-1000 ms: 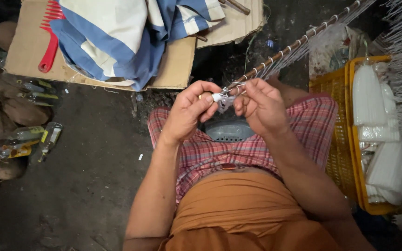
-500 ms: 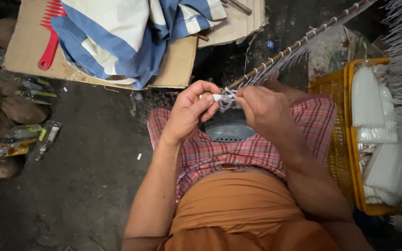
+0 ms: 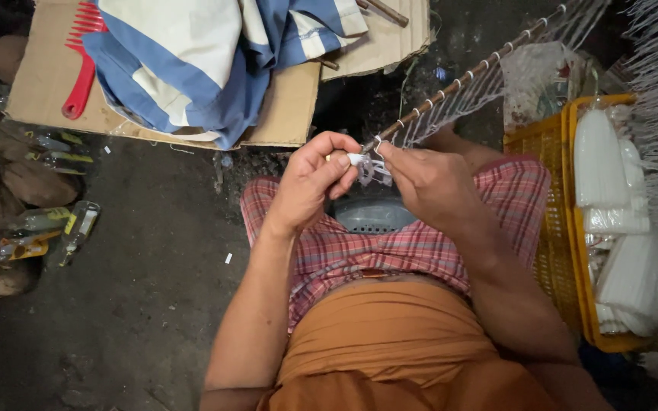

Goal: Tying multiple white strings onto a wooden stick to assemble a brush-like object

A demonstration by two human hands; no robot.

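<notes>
A single head-worn camera looks steeply down, close over the lap, floor filling the edges.

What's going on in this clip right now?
A seated person holds the near end of a long stick strung with white threads. The left hand pinches a small white piece at its tip, while the right hand works the thread beside it. A yellow basket of white bundles sits to the right.

I see a dark floor (image 3: pixel 154 304) carrying flattened cardboard (image 3: pixel 39 84), small bottles (image 3: pixel 78 228) and a yellow basket (image 3: pixel 550 251).
</notes>
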